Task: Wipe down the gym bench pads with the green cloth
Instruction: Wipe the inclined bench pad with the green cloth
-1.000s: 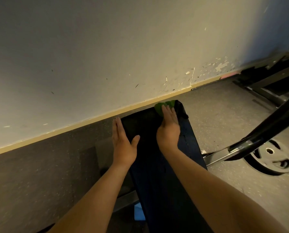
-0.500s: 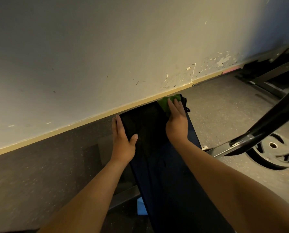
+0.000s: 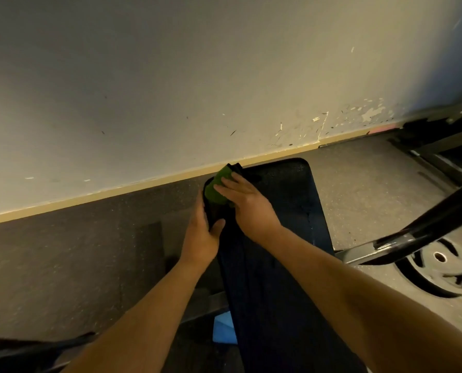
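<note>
Nearest, a blue block (image 3: 224, 331) sits on the floor under the dark bench pad (image 3: 286, 189), which runs away toward the wall (image 3: 170, 76). The left hand (image 3: 200, 238) clasps the pad's left edge, thumb on top; its fingers lie down the shadowed side, so the grip is probably firm but hard to confirm. Just beyond, the right hand (image 3: 251, 204) lies flat with straight fingers, pressing the green cloth (image 3: 217, 191) onto the pad's far left corner. A weight plate (image 3: 436, 273) lies on the floor to the right.
</note>
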